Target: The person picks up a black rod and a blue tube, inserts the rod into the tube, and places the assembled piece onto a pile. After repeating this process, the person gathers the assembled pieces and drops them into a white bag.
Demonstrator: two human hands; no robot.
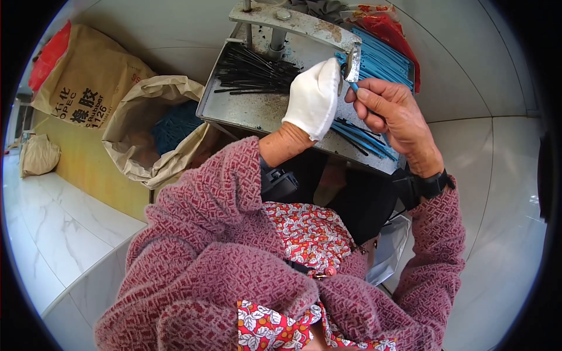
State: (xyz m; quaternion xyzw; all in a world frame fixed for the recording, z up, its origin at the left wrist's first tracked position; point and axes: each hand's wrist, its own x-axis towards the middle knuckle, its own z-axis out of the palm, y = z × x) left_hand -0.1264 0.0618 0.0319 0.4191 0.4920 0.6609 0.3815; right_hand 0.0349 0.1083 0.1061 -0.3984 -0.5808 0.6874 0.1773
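My left hand (315,98), in a white glove, is closed beside the metal end piece (353,63) of a lever-like arm (304,26). Its fingertips are turned away, so what they grip is hidden. My bare right hand (398,111) pinches a thin blue strip (353,86) just below that end piece, close to the glove. Both hands are over a metal tray (234,111). Black strips (252,67) lie in a loose pile left of the glove. Blue strips (383,61) are bundled along the tray's right side, and mixed blue and black strips (363,140) lie beneath my hands.
On the left, an open paper sack (132,134) holds blue pieces; a brown printed sack (96,76) stands behind it. A red plastic bag (389,29) lies by the tray's far right. A metal post (277,41) rises from the tray. Tiled wall (468,152) bounds the right.
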